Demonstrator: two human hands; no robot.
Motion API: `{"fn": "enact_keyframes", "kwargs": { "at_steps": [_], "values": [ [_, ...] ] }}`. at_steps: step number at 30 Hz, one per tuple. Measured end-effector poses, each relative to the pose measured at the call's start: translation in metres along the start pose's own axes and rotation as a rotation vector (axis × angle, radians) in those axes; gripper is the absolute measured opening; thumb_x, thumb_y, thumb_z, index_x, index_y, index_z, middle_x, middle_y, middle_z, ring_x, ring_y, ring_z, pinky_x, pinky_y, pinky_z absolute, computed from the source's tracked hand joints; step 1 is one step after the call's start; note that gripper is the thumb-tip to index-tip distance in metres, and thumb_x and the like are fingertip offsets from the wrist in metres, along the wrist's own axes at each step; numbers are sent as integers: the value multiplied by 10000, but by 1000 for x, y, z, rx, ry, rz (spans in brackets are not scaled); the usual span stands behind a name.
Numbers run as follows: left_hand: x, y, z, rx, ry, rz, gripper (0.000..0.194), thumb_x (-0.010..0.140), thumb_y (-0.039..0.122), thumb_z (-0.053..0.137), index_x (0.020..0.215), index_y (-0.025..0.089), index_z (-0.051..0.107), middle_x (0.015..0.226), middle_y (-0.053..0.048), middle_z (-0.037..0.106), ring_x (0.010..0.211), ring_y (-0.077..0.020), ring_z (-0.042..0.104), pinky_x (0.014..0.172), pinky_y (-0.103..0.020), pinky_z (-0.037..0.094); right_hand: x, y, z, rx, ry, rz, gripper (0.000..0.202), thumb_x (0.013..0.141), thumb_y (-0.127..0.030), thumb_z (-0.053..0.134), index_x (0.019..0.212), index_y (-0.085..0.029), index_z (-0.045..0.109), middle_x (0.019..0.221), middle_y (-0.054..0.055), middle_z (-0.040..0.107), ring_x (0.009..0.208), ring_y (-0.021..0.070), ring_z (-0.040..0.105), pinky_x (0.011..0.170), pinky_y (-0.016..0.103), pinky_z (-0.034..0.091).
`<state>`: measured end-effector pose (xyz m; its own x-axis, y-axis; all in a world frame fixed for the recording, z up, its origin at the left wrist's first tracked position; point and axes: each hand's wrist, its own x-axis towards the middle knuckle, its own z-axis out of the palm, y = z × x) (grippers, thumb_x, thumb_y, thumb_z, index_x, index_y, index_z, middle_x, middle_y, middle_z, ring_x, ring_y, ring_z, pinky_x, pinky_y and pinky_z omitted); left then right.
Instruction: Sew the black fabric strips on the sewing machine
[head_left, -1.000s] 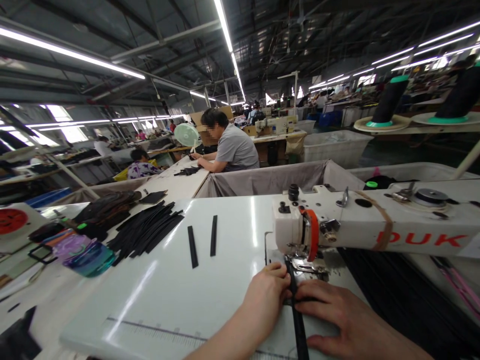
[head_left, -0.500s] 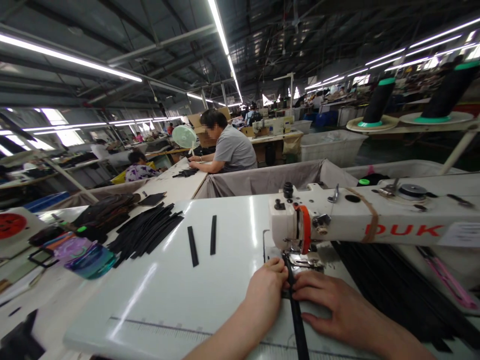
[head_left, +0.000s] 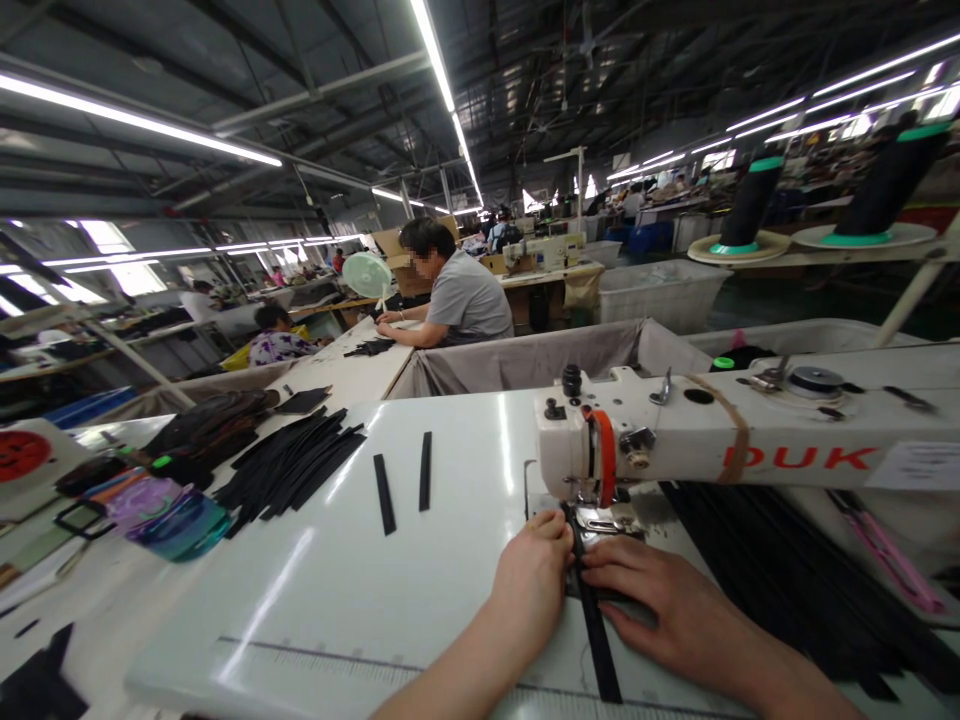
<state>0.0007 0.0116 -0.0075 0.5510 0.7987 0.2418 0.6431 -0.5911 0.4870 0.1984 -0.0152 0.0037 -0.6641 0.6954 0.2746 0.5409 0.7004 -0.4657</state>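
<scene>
A long black strip [head_left: 598,640] runs from under the head of a white sewing machine [head_left: 810,435] toward the table's front edge. My left hand [head_left: 534,570] is closed at the strip's left side, close to the needle area, with fingertips pressed together on it. From the right, my right hand [head_left: 660,600] lies low with its fingers spread, fingertips touching the strip's right edge. The needle and presser foot are partly hidden behind the orange guard [head_left: 604,458]. Two short black strips [head_left: 384,494] lie apart on the pale table.
Black strips are heaped [head_left: 292,465] at the left beside a purple-blue bottle [head_left: 169,515]. More long strips [head_left: 787,580] and a pink tool [head_left: 892,560] lie right of my right hand. A person in grey [head_left: 469,295] works beyond; thread cones [head_left: 750,205] stand back right.
The black strip has moved forward toward the machine, and its near end now shows on the table. Both hands keep nearly the same places beside it.
</scene>
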Motion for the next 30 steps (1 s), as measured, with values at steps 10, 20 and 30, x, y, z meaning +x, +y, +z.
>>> {"fn": "enact_keyframes", "kwargs": {
  "at_steps": [10, 20, 30],
  "values": [
    [-2, 3, -5, -2, 4, -65, 124, 865, 95, 557, 871, 155, 666, 1064, -85, 679, 1173, -247, 563, 1083, -372, 437, 1, -11, -11, 25, 8, -75, 207, 860, -161, 549, 955, -232, 718, 983, 57, 682, 970, 195, 631, 900, 335, 500],
    [0, 7, -9, 23, -40, -106, 104, 866, 126, 583, 836, 150, 680, 1002, -74, 687, 1096, -239, 587, 1031, -360, 460, 5, 5, 1, -91, 56, -23, 282, 864, -152, 557, 1091, -251, 692, 1099, 49, 685, 1046, 214, 607, 952, 398, 479],
    [-3, 11, -3, 56, 50, -224, 206, 862, 137, 542, 774, 188, 721, 888, -56, 680, 879, -220, 614, 800, -332, 492, 4, 17, 18, -239, 213, -18, 312, 861, -153, 557, 1145, -234, 660, 1113, 65, 680, 989, 228, 634, 887, 401, 526]
  ]
}}
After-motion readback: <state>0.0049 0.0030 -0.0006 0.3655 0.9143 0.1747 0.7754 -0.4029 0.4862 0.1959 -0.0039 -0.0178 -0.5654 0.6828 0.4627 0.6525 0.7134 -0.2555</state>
